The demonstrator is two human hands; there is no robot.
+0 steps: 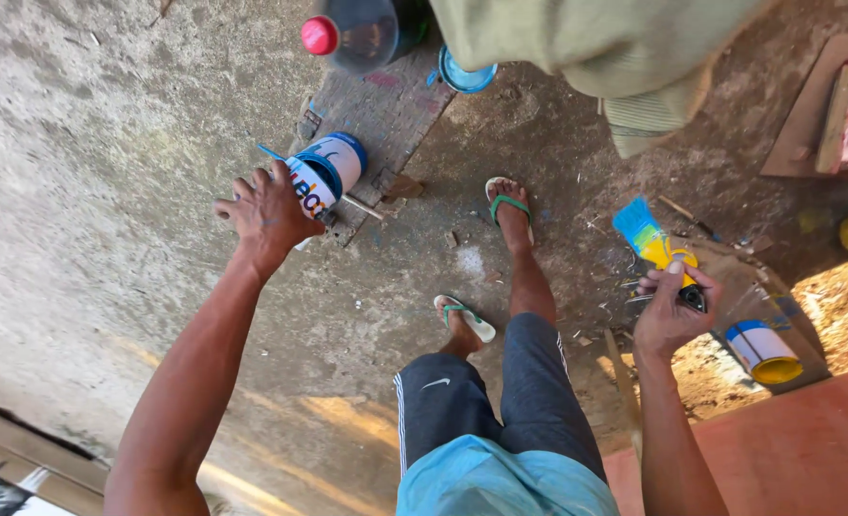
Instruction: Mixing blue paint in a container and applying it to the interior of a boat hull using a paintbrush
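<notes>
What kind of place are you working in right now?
Probably an outdoor yard or informal workshop used for painting. The ground is rough bare concrete littered with wood chips. The left hand grips a white-and-blue paint tin, and the right hand holds a yellow-handled brush with blue bristles.

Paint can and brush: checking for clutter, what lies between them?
In the head view, between the paint can and brush: the person's sandalled foot and bare, chip-strewn ground.

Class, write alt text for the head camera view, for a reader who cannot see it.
Seen from above, a person's left hand grips a blue-and-white paint can on a concrete floor, while the right hand holds a paintbrush with blue bristles. Their sandalled feet stand between.
</notes>
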